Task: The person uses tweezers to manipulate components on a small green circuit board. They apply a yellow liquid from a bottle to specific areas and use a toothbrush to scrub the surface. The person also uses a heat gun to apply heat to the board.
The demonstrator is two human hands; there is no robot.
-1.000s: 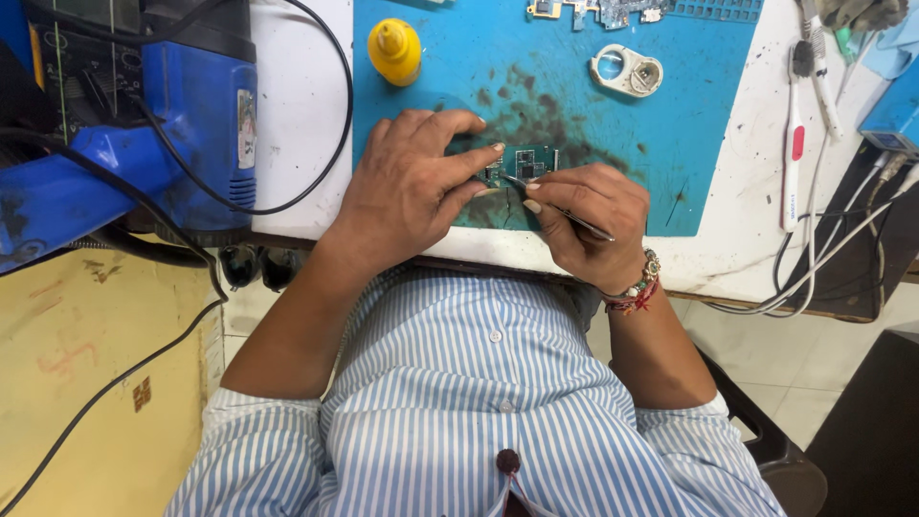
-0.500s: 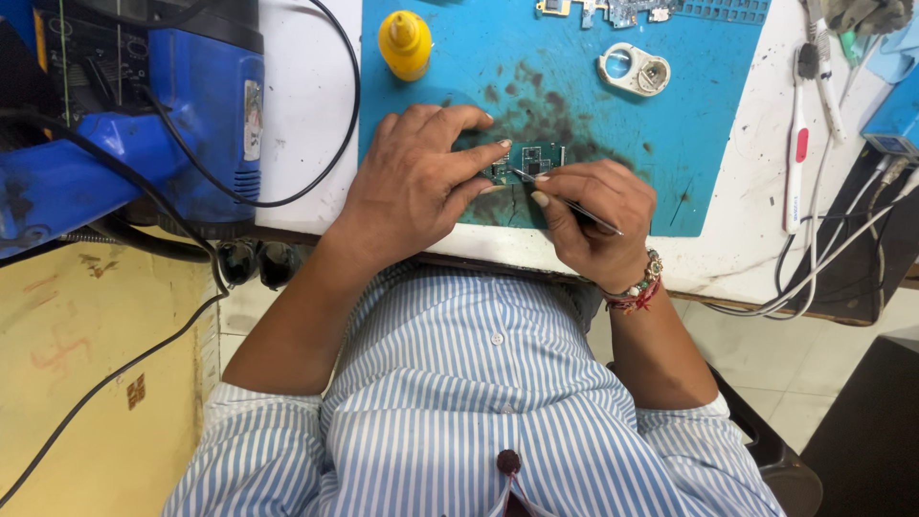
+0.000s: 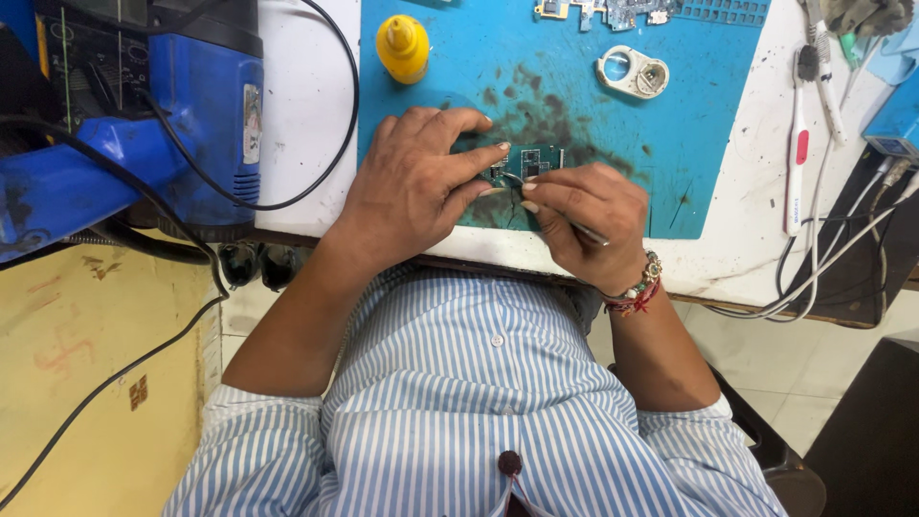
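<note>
Stained matt rubber mat (image 3: 689,115), glossy plastic bottle (image 3: 403,46).
</note>
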